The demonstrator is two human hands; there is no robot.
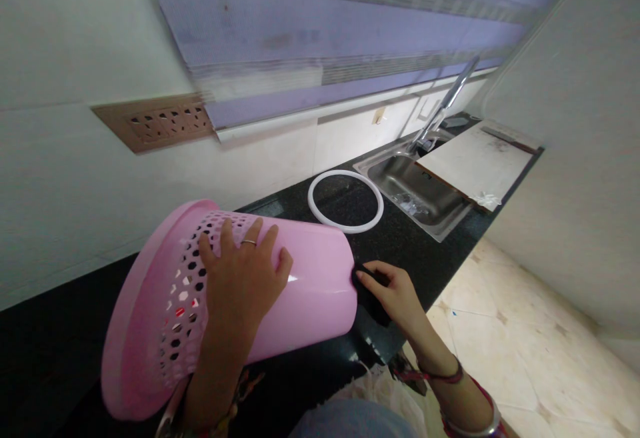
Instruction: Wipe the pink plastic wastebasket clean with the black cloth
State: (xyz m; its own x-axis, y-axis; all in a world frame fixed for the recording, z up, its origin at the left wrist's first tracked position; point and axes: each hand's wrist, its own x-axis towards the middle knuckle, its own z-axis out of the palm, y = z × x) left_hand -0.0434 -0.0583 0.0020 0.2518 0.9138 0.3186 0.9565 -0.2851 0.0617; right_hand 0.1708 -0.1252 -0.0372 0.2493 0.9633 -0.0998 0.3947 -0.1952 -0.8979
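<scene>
A pink plastic basket [300, 278] with a band of holes lies on its side on the dark countertop, its wide rim at the left and its base at the right. Spread fingers of my left hand [243, 265] rest flat on the basket's upper side, near the holes; a ring is on one finger. My right hand [393, 285] is closed at the basket's base, pinching a black cloth-like piece [373, 295] against the bottom edge. Its exact kind is hard to make out.
Behind the basket a white ring [345, 228] lies on the black countertop [425, 271]. Farther right are a steel sink [410, 188] with a tap [445, 108] and a white board [480, 165] partly over it. A socket panel [155, 121] and a blind [280, 31] are at the wall.
</scene>
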